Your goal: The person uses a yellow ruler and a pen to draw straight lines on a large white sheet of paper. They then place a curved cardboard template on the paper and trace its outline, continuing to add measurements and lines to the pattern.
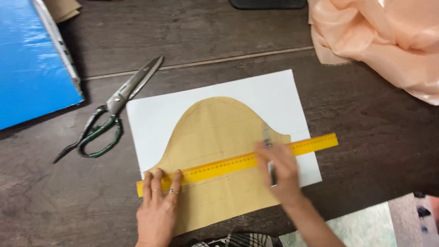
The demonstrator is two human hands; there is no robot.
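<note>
**Ruler held across the pattern piece**

The long yellow plastic ruler (238,162) is pressed down by the flat, spread fingers of the left hand (157,201). A slim pen-like tool (270,158), blurred, is gripped by the right hand (281,171) at the ruler's edge. Beneath lies a tan, dome-shaped paper pattern (215,132) on a white sheet (270,96). Faint lines are already drawn; cutting looks undone, the steel scissors (112,110) lying well left on the dark table (366,137).

Left hand (157,208) wears two thin silver rings on its fingers (173,183); right hand (282,174) and both forearms are bare, unsleeved.
</note>
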